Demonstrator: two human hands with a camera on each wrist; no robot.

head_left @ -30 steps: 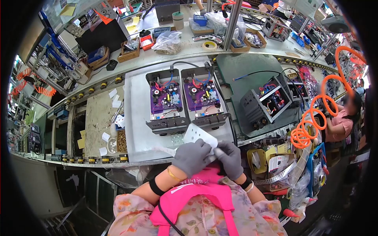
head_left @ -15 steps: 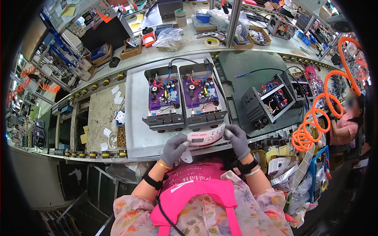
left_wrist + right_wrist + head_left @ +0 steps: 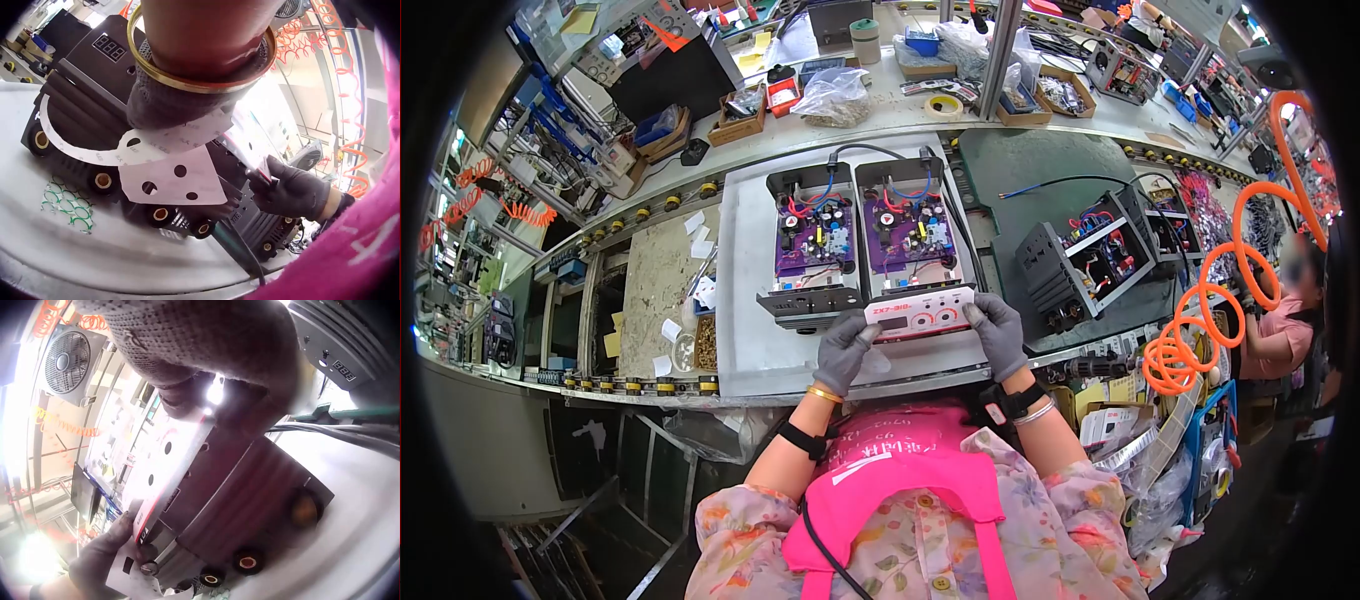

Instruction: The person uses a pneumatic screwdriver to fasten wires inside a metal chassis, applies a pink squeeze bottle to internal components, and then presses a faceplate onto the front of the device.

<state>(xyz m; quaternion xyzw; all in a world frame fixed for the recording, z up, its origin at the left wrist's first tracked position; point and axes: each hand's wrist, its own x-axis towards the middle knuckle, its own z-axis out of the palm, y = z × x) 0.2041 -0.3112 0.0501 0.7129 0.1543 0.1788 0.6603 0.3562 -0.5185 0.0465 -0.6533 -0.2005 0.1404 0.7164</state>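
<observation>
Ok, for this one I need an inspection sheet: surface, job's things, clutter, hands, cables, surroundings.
Surface: white sheet under two open units; green board to the right.
Job's things: printed panel held up before the front of the right-hand unit, beside the left-hand unit; contact unclear.
Clutter: paper scraps left of the sheet; holed white paper by the left hand.
Hands: gloved left hand and right hand each pinch one end of the panel.
Cables: black cable behind the units; another cable over the green board.
Surroundings: orange coiled hose and another person, right.
</observation>
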